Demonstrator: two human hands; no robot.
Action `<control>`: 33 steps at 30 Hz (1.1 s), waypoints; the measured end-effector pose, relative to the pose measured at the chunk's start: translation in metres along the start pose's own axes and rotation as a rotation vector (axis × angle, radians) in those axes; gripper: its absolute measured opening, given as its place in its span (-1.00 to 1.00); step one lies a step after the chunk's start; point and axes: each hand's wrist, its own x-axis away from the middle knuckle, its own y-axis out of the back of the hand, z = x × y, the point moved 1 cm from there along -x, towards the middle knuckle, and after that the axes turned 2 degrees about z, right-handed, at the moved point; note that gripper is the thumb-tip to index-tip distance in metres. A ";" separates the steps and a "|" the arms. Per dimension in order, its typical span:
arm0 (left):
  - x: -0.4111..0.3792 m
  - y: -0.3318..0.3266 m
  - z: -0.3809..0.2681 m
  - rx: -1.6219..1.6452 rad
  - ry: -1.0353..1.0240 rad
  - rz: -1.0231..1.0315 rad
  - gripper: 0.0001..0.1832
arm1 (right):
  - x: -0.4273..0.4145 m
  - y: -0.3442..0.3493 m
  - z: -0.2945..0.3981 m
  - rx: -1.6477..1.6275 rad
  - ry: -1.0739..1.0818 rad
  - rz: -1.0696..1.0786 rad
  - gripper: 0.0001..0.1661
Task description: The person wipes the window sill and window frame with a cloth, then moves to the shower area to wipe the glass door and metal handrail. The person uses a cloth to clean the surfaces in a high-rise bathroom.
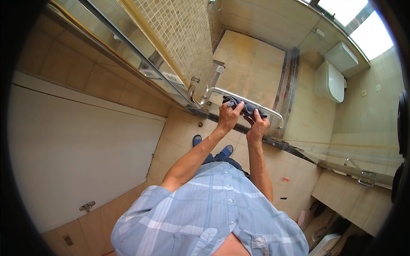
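Note:
A dark grey cloth (pixel 248 108) lies along a chrome towel bar (pixel 270 112) at the centre of the view. My left hand (pixel 229 116) grips the cloth's left part, with its fingers at the bar. To its right, my right hand (pixel 258 126) pinches the cloth's other end between thumb and fingers. The undersides of both hands' grips are partly hidden. Left of the bar stands a curved chrome pipe or handle (pixel 192 91), close to a glass panel edge. How the bar is fixed cannot be told.
Beyond the bar is a tiled shower floor (pixel 250 60) with a drain (pixel 220 69) and a dark stone curb (pixel 282 144). A white toilet (pixel 331 80) stands at the upper right. At left is a white door (pixel 86 144); a mosaic wall (pixel 182 35) rises above it.

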 end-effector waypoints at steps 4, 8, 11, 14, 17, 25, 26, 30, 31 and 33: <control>-0.009 0.033 -0.033 0.058 -0.151 -0.084 -0.74 | 0.014 -0.041 0.008 -0.022 0.074 0.113 -0.82; -0.010 0.062 -0.071 0.276 -0.156 -0.060 -0.79 | 0.044 -0.093 0.057 0.079 0.249 0.203 -0.81; 0.005 0.093 -0.103 0.536 -0.015 0.019 -0.87 | 0.065 -0.116 0.083 0.241 0.384 0.262 -0.79; 0.034 0.132 -0.114 0.760 0.260 0.128 -0.84 | 0.106 -0.129 0.085 0.382 0.420 0.273 -0.81; 0.041 0.165 -0.093 0.783 0.443 0.191 -0.80 | 0.129 -0.148 0.053 0.563 0.519 0.188 -0.84; -0.065 0.236 -0.036 0.763 0.687 0.429 -0.70 | 0.113 -0.219 -0.033 1.059 0.636 -0.056 -0.56; -0.062 0.243 -0.031 0.747 0.678 0.458 -0.71 | 0.119 -0.221 -0.032 1.112 0.669 -0.079 -0.56; -0.054 0.255 -0.015 0.569 0.591 0.554 -0.75 | 0.108 -0.239 -0.037 1.565 0.573 -0.163 -0.63; -0.051 0.254 -0.004 0.568 0.573 0.538 -0.81 | 0.103 -0.242 -0.037 1.606 0.574 -0.209 -0.64; -0.048 0.252 -0.004 0.533 0.576 0.538 -0.84 | 0.099 -0.244 -0.039 1.642 0.569 -0.254 -0.65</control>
